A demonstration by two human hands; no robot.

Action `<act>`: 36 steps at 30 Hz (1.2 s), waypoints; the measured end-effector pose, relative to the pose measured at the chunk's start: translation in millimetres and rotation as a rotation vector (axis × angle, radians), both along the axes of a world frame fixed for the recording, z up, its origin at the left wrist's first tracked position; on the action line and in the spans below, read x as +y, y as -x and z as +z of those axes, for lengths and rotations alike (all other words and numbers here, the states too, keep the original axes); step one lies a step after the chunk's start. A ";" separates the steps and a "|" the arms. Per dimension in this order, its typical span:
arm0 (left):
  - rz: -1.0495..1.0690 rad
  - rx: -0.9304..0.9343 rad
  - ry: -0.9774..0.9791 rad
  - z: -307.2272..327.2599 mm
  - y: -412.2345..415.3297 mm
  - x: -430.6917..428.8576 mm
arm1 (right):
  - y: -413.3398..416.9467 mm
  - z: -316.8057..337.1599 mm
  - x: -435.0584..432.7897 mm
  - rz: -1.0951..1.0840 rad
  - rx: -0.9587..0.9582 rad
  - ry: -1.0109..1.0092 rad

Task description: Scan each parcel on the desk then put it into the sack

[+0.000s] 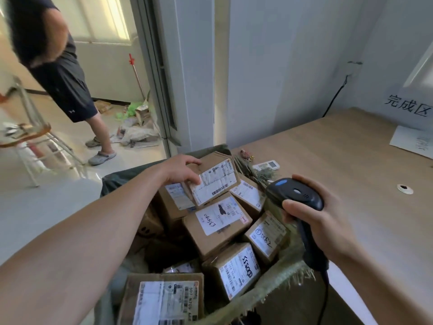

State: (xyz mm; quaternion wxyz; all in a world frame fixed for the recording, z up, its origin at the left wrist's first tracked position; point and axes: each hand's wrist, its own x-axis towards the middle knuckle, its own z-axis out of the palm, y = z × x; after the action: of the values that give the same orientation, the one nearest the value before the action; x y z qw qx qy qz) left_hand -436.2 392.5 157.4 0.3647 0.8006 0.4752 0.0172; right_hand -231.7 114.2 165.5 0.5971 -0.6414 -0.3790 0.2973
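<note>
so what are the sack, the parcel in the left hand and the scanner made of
The sack looks like coarse woven plastic or fibre, dull green; its rim is frayed into loose strands. The parcel is plain brown cardboard, matt, with a white paper label stuck on. The scanner seems to be hard black plastic, going by the slight sheen on its head.

Left arm, bare, reached from the lower left of the frame toward the centre. The left hand (179,171) gripped a parcel (218,184) at its left end, fingers curled over the top edge, thumb on the label. Right forearm entered from the lower right. The right hand (325,219) clasped a scanner (296,193), thumb against its near side.
</note>
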 end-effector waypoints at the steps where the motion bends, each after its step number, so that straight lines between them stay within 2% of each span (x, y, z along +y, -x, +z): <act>1: 0.013 0.012 -0.008 -0.3 7.6 4.6 | 2.1 -1.1 5.8 0.012 -0.009 0.006; 7: 0.143 0.035 -0.054 -4.7 52.8 23.4 | 21.3 -5.7 36.5 0.089 0.038 0.009; 12: 0.296 0.218 -0.183 -13.5 73.5 22.3 | 36.1 -10.0 57.5 0.139 0.043 0.016; 19: 0.450 0.403 -0.225 -36.0 51.0 14.6 | 39.0 -14.5 69.6 0.180 0.066 0.018; 21: 0.483 0.401 -0.241 -45.4 37.2 12.8 | 38.2 -16.7 69.8 0.171 0.064 0.029; 23: 0.462 0.397 -0.237 -52.9 25.7 10.7 | 35.7 -19.0 69.5 0.155 0.058 0.040; 28: 0.263 0.480 -0.220 -56.2 18.2 12.0 | 26.7 -24.5 66.3 0.094 0.074 0.067; 33: 0.278 0.433 -0.356 -66.3 15.8 18.9 | 22.3 -27.5 62.6 0.071 0.090 0.085; 36: 0.230 0.536 -0.422 -67.8 11.2 21.2 | 15.3 -29.1 57.2 0.046 0.065 0.104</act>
State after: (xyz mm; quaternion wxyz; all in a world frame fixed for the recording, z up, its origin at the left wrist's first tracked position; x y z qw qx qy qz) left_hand -447.4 413.7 89.7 0.0496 0.7756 0.6269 -0.0547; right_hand -247.1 171.4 136.4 0.5680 -0.6528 -0.3580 0.3508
